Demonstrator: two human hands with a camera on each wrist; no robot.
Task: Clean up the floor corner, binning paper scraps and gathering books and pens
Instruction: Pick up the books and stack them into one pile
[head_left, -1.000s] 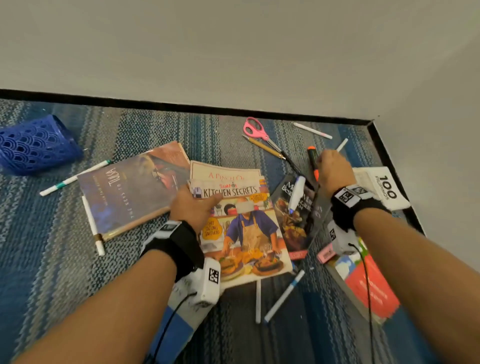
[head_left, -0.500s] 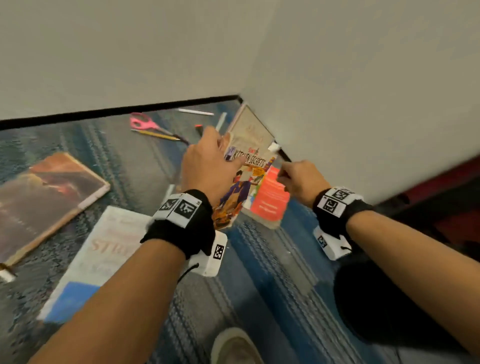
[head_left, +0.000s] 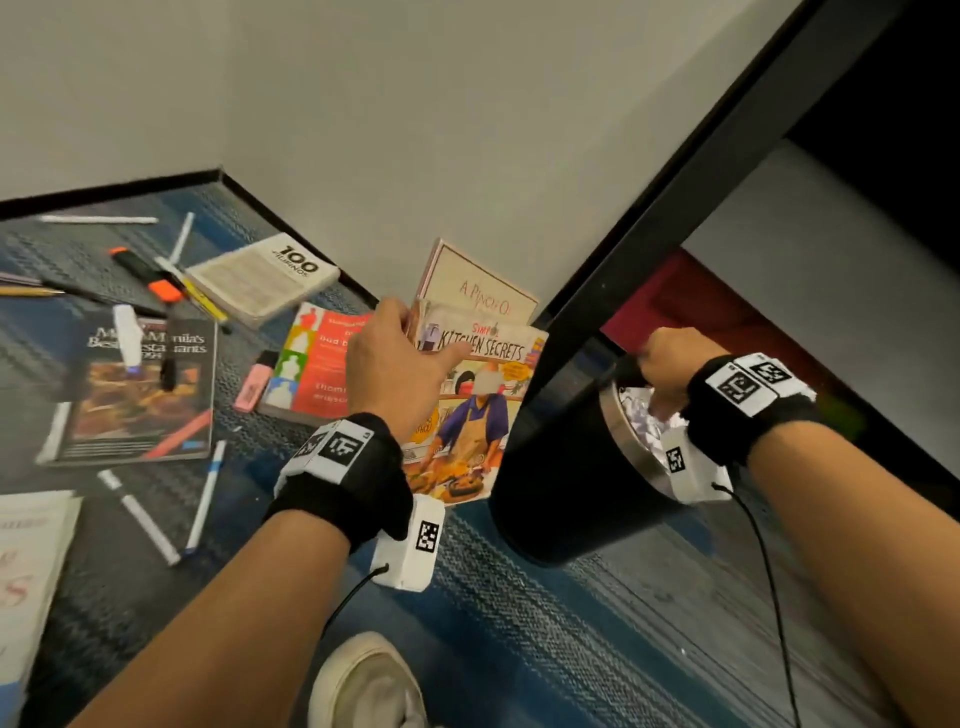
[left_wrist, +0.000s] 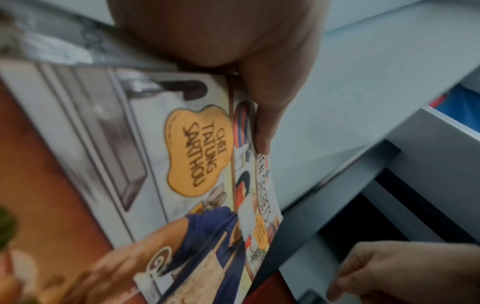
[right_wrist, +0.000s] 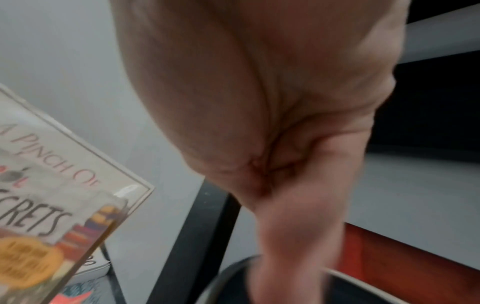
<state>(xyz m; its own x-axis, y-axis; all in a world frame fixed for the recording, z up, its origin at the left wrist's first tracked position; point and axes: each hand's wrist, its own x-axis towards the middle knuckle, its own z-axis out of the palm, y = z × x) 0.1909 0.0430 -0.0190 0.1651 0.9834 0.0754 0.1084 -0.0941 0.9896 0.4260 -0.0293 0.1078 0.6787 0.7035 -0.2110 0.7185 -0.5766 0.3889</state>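
Step in hand: gathering books, by my reading, with the bin drawn close for the scraps.
Bin (head_left: 566, 467): one, black with a metal rim, tilted on the floor beside the dark table leg; crumpled white paper shows inside it.
Right hand (head_left: 670, 364): grip curled over the bin's rim, holding it tipped.
Left hand (head_left: 387, 371): grip pinching two cookbooks together, thumb on the front cover, fingers behind.
Held books: two, Kitchen Secrets (head_left: 472, 415) in front and A Pinch Of (head_left: 478, 291) behind, lifted near the wall.
Books on the floor: three plainly, the restaurant guide (head_left: 140, 395), the red-covered one (head_left: 317, 364) and the "100" book (head_left: 260, 278) in the corner; a pale cover at the left edge may be a fourth.
Pens and markers: roughly ten, scattered over the carpet and the guide; the blurred ones I cannot count surely.
Loose scraps: none that I can make out on the floor.
Next move: probably setting the pair down as a stack, squared, clear of the bin.
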